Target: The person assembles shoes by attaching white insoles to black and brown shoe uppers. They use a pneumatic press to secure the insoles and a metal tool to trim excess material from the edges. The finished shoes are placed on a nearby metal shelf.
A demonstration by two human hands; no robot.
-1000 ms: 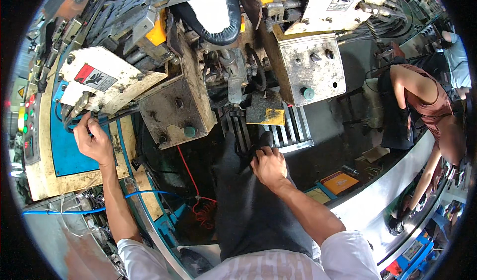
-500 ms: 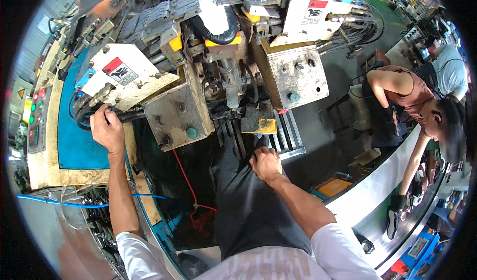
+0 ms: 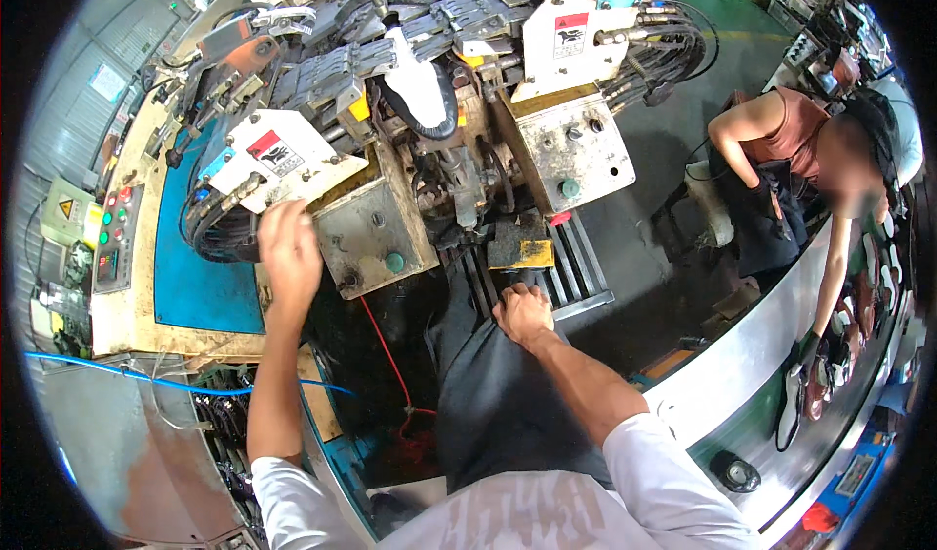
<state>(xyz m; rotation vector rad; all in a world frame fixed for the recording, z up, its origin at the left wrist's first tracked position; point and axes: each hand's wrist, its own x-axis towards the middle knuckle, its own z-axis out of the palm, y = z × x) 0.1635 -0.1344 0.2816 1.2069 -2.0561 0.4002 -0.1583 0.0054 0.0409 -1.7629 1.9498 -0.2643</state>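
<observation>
My left hand (image 3: pixel 290 257) is raised beside the left metal control box (image 3: pixel 376 243), just below a white plate (image 3: pixel 278 160) with a red-topped label. Its fingers are smeared by motion, and I see nothing held. My right hand (image 3: pixel 525 314) rests with curled fingers on my dark-clothed leg (image 3: pixel 488 384), near a worn black-and-yellow block (image 3: pixel 520 243). Ahead, a white shoe with a black edge (image 3: pixel 415 91) sits toe toward me in the machine, between the left box and the right control box (image 3: pixel 571 155). Each box has a green button.
At the right, a co-worker (image 3: pixel 781 150) reaches to a shoe (image 3: pixel 789 408) on a conveyor (image 3: pixel 712 384) carrying several shoes. A button panel (image 3: pixel 117 238) stands far left. Black hoses (image 3: pixel 210 228) loop beside the left plate. A blue hose (image 3: pixel 185 386) crosses at lower left; a red cord (image 3: pixel 390 355) hangs below.
My left hand has moved right, away from the hoses, toward the left control box. My right hand stays on my leg. The view has tilted up, and the co-worker's arm has shifted along the conveyor.
</observation>
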